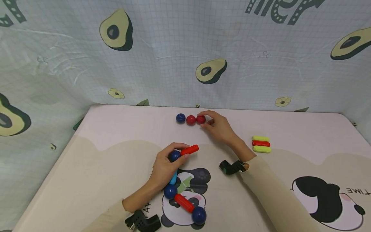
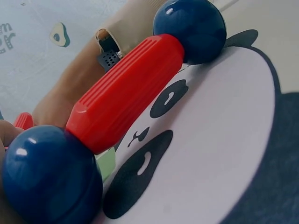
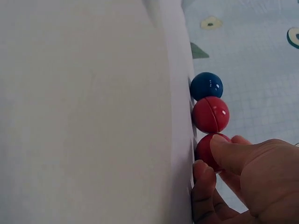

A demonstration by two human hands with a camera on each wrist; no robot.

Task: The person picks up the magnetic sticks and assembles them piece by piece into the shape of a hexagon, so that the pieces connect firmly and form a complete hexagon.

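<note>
My left hand (image 1: pixel 164 169) grips one end of a chain of balls and rods, thumb and fingers around a blue ball (image 1: pixel 175 156) and the red rod (image 1: pixel 190 149) joined to it. From there a light blue rod (image 1: pixel 173 178) leads to a second blue ball (image 1: pixel 170 191), then another red rod (image 1: pixel 184 203) and a last blue ball (image 1: pixel 199 215). Near the table's back edge, my right hand (image 1: pixel 218 126) pinches a red ball (image 3: pixel 207 150) between thumb and fingers. Beside it stand another red ball (image 1: pixel 191 120) and a blue ball (image 1: pixel 180 118) in a row.
Two yellow-green rods (image 1: pixel 261 149) with a red rod (image 1: pixel 261 143) between them lie right of my right hand. The table (image 1: pixel 116 129) bears printed animal faces. A curtain with avocado prints (image 1: pixel 162 58) hangs behind the back edge.
</note>
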